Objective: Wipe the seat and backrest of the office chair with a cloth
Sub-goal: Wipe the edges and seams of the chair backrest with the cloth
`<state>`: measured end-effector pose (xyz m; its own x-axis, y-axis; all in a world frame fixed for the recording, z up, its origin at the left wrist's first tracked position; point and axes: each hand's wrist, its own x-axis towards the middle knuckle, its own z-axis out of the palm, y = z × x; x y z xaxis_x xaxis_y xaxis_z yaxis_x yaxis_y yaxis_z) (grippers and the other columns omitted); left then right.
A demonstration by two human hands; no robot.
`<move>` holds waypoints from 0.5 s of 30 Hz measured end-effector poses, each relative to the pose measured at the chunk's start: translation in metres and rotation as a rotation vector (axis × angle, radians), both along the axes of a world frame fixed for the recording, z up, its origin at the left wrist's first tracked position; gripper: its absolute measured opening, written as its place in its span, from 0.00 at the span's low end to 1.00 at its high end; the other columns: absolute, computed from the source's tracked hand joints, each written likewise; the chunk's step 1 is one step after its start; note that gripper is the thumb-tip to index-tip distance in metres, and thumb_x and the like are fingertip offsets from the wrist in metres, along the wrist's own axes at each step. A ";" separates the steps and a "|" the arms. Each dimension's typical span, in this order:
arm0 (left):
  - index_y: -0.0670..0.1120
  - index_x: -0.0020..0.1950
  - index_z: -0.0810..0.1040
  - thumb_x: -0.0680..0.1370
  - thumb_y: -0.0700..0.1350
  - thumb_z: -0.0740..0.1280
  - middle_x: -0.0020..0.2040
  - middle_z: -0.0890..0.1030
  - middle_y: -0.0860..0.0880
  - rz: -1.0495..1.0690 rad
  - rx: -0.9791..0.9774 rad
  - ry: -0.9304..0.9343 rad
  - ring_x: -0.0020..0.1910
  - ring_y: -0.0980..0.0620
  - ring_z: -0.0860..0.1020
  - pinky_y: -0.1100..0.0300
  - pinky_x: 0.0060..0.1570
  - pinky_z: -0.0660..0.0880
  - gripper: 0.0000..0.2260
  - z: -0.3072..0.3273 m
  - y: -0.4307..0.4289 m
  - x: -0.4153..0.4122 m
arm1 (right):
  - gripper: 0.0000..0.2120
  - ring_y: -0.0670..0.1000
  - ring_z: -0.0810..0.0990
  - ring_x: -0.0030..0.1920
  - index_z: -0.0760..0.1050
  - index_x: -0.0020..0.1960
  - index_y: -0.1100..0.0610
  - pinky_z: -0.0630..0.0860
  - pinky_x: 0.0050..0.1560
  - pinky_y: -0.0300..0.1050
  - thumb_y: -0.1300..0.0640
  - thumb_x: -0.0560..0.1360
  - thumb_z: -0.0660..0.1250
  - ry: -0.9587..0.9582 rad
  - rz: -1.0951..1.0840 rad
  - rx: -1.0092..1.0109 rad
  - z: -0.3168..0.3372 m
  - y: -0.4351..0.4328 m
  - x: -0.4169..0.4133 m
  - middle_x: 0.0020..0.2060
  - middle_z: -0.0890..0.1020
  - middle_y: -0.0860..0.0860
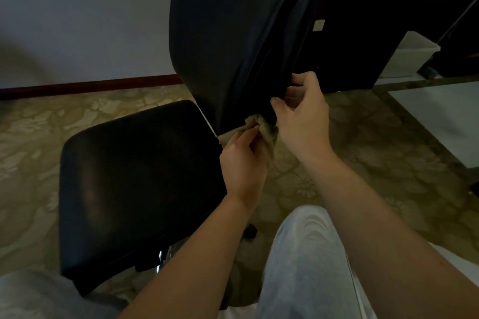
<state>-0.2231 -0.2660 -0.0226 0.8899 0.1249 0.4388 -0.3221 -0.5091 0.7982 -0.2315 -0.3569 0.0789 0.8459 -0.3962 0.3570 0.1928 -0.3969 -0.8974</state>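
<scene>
A black office chair stands before me, its seat (134,178) at lower left and its tall backrest (223,33) rising at center. A bunched tan cloth (261,128) is pressed against the bottom right edge of the backrest. My left hand (241,160) is closed on the cloth from below. Just to the right, my right hand (303,111) touches the cloth with its palm side while its fingers curl around the backrest's lower right edge.
Patterned beige carpet (363,142) covers the floor. A pale wall with a dark red baseboard (90,85) runs behind. Dark furniture (375,20) and a white bin (412,56) stand at the right. My leg in light trousers (305,261) is below the hands. A chair caster (251,231) shows beneath.
</scene>
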 end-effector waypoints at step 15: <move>0.46 0.58 0.85 0.82 0.39 0.65 0.47 0.83 0.52 -0.019 0.023 0.325 0.38 0.59 0.78 0.72 0.37 0.71 0.10 -0.056 0.014 -0.036 | 0.20 0.40 0.79 0.55 0.70 0.65 0.46 0.76 0.55 0.31 0.61 0.78 0.70 -0.056 0.030 -0.098 -0.019 -0.003 -0.004 0.53 0.79 0.42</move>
